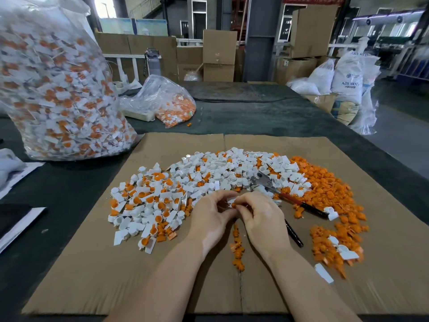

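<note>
I see my left hand (210, 216) and right hand (263, 219) both pinching one small orange-and-white plastic cap (232, 204), above flat brown cardboard (81, 263), before a heap (209, 168) of glossy angular parts, metal pliers (263, 181) alongside

Matt brown cardboard sheet (162, 263); smooth white and orange plastic parts (185, 180); clear glossy plastic bag (58, 89); bare metal pliers (263, 181); dark cloth-covered worktop (232, 117).
</note>
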A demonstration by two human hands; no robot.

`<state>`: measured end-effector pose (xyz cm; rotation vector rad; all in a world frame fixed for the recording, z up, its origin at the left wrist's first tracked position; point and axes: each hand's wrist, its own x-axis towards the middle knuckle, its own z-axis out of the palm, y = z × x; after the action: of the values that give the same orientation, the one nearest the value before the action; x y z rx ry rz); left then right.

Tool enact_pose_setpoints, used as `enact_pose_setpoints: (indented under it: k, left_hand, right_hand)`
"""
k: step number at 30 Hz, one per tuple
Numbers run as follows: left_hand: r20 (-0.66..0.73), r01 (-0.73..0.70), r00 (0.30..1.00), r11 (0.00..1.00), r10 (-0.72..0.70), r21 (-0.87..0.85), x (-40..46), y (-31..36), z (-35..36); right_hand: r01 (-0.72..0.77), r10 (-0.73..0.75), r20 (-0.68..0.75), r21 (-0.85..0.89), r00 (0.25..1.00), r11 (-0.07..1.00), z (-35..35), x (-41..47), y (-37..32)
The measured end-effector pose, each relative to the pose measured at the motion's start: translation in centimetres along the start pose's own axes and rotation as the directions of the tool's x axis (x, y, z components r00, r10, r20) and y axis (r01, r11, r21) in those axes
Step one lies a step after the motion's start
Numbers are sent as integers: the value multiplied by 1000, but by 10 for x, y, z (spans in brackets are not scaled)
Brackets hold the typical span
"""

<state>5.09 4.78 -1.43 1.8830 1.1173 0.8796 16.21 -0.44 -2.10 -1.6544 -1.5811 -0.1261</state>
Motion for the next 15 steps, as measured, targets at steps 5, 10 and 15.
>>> enact_pose_setpoints:
  k: [5, 10, 15]
  left_hand:
    - [-62, 0, 998, 999, 3, 43, 0, -2, 4]
    - [-168, -63, 980, 970, 105, 236, 3, -4, 0]
    - [-393, 80, 913, 893, 113, 442, 19, -7, -43]
  right_hand:
    - [-27, 21, -101, -65, 995, 997, 1, 2, 3]
    - [-287, 254, -159, -241, 954, 927, 5, 3, 12]
    - [-315, 310, -76, -376, 948, 872, 8, 3, 12]
